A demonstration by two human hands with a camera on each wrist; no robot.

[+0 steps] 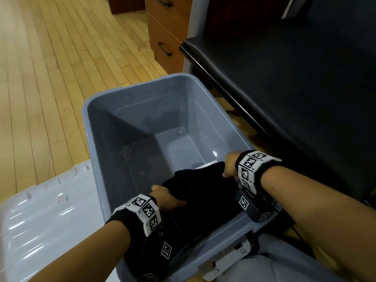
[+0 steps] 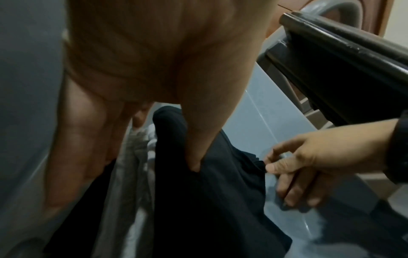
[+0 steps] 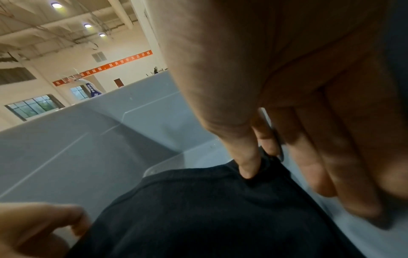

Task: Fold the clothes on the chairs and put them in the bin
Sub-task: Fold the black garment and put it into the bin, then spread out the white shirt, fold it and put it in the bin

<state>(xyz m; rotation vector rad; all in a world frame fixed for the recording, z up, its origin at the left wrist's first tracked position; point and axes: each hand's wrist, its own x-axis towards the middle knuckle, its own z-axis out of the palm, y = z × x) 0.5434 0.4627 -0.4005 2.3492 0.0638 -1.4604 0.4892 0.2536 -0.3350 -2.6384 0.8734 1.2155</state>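
The fingers (image 2: 77, 139) of the left hand (image 1: 168, 197) curl round the near left edge of a folded black garment (image 1: 203, 192), thumb pressed into the cloth, while the right hand (image 1: 231, 164) pinches its far right edge between thumb and forefinger, its other fingers hanging loosely. Both hands hold the garment inside the grey bin (image 1: 142, 119), low against the near right corner, and it seems about to be laid down there. In the left wrist view something pale grey (image 2: 132, 157) shows beside the black cloth; I cannot tell whether it is another garment already in the bin. The main risk, as I judge it, is that the fold slips open on release: the right hand's pinch takes only a small bit of edge, so layers underneath could slide out, and letting go unevenly would leave the bundle slumped against the wall. The cloth could also catch on the near rim. The garment looks soft, matte, dark and thick, folded into a rough rectangle with rounded edges and a stitched seam (image 3: 137, 188) along one side.
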